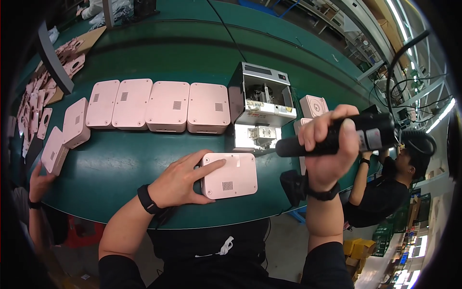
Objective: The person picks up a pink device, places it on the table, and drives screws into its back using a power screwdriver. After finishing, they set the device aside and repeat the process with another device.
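Observation:
On the green table in front of me lies a pale pink plastic housing [243, 185], its vented face with corner screw holes turned up. My left hand [180, 176] grips its left end, the thumb along the near edge and the index finger stretched over the top. Up to the right, my right hand [332, 144] is wrapped round a black corded electric screwdriver [378, 132], held roughly level and apart from the housing. A metal screw feeder [267, 113] with an open top stands just beyond the housing.
Several more pink housings [166, 103] form a curved row behind and to the left. Another person's hand [41, 183] touches the leftmost one. Flat pink parts [36, 98] are heaped at far left. More pink pieces [314, 106] stand right of the feeder; a co-worker [390, 188] sits beyond.

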`<state>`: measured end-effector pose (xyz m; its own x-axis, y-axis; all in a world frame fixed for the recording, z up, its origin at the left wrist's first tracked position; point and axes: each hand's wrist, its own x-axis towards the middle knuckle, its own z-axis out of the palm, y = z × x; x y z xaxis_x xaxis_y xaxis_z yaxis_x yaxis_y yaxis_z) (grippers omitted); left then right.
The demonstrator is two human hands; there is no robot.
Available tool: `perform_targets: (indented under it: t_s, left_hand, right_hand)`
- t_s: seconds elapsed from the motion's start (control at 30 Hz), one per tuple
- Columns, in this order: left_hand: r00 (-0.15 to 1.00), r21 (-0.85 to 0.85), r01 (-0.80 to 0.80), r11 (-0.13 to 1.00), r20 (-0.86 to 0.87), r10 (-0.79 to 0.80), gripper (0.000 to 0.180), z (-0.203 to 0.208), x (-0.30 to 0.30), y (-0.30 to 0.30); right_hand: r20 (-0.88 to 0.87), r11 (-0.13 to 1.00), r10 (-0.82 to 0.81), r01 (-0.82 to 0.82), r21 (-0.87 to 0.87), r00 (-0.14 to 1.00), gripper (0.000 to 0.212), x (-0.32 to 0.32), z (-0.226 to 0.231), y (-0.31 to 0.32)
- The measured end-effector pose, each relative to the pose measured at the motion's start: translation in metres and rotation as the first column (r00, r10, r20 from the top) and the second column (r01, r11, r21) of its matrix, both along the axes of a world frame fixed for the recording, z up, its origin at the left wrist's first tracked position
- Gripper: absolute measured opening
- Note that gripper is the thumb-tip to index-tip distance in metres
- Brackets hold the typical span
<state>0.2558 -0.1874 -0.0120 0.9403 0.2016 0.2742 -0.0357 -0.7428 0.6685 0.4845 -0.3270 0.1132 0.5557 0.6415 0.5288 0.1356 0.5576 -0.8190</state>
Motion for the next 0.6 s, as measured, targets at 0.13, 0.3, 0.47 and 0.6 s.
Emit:
perform_targets:
  t_s: [0.13,0.3,0.47,0.6]
  left_hand:
    - [1.0,0.018,-0.007,1.0,0.002,0.007,0.084,-0.003,-0.001,0.0]
    - [1.0,0.032,-0.013,0.999,0.006,0.012,0.086,-0.005,-0.001,0.002]
    - [1.0,0.037,-0.004,0.999,0.006,0.004,0.087,-0.005,-0.002,0.002]
    - [1.0,0.03,-0.016,0.999,0.006,0.016,0.087,-0.008,-0.004,0.0]
  right_hand:
    - [-0.009,0.996,-0.06,0.06,-0.066,0.998,0.023,0.005,-0.009,0.011]
    - [0.024,0.997,-0.031,0.033,-0.063,0.999,0.022,0.0,-0.009,0.0]
    - [-0.009,0.994,-0.107,0.107,-0.024,0.994,0.024,0.006,0.001,0.015]
    - [-0.051,0.992,-0.105,0.1,-0.08,0.993,0.024,0.006,-0.005,0.015]
